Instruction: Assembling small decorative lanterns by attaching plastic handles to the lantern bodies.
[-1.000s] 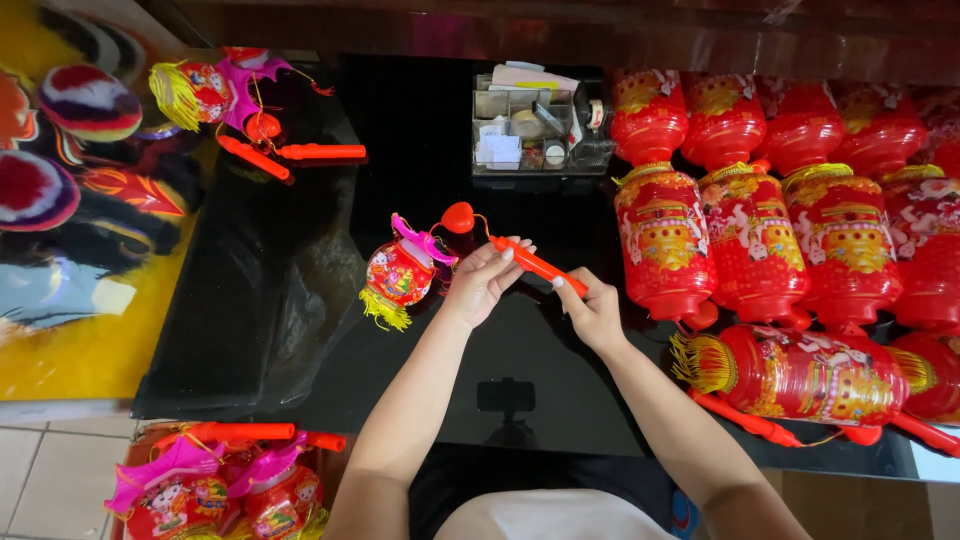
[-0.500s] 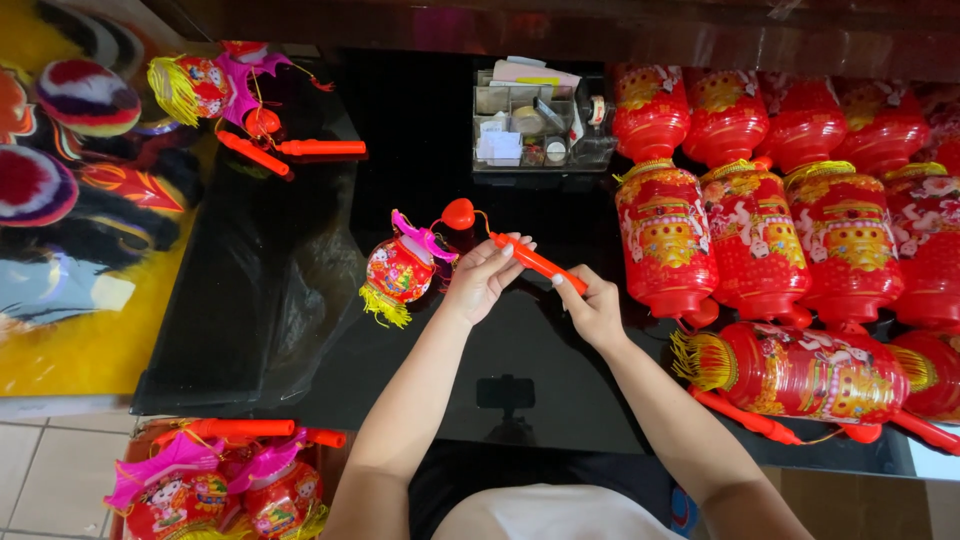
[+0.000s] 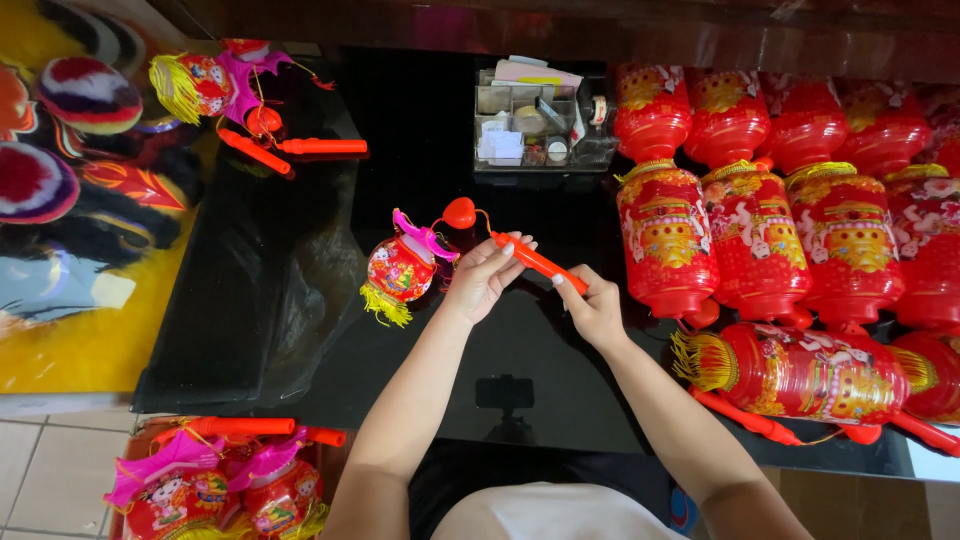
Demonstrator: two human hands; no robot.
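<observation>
Both my hands grip one orange stick handle (image 3: 537, 263) over the black glossy table (image 3: 420, 150). My left hand (image 3: 482, 279) pinches its upper end, my right hand (image 3: 592, 308) holds the lower end. From the stick's tip a red heart-shaped piece (image 3: 459, 212) and a small red lantern (image 3: 402, 268) with a pink roof and a yellow tassel hang by a thin string, resting on the table to the left of my left hand.
A clear organiser box (image 3: 535, 125) with small items sits at the back. Large red lanterns (image 3: 760, 230) fill the right side, one lying down (image 3: 800, 372). Another small lantern with stick (image 3: 250, 100) lies back left, more small lanterns (image 3: 220, 485) in a box bottom left.
</observation>
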